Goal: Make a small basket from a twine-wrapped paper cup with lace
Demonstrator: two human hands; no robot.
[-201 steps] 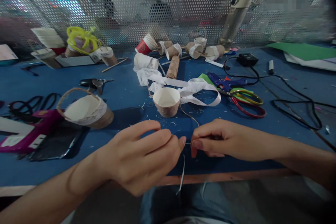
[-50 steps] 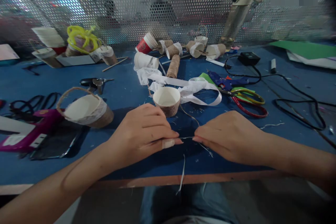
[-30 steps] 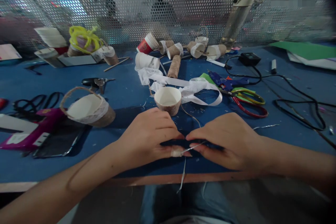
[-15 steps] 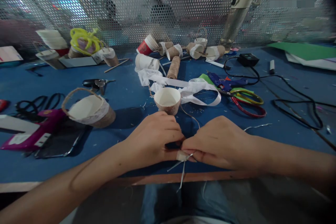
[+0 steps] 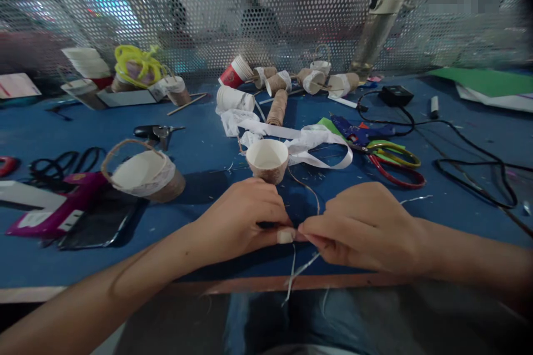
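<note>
We find the right hand (image 5: 362,228) pinched closed on a thin pale strand (image 5: 308,264), its tail reaching the table edge (image 5: 358,279). The left hand (image 5: 245,219) is likewise closed, fingertips meeting the right's; it appears to grip the same strand, though the contact is hidden. We judge that uneven pulling could snap or free the strand, and a tug on the brown twine (image 5: 311,190) could topple the twine-wrapped paper cup (image 5: 268,173), upright just beyond. Scissors (image 5: 371,151) lie farther right.
</note>
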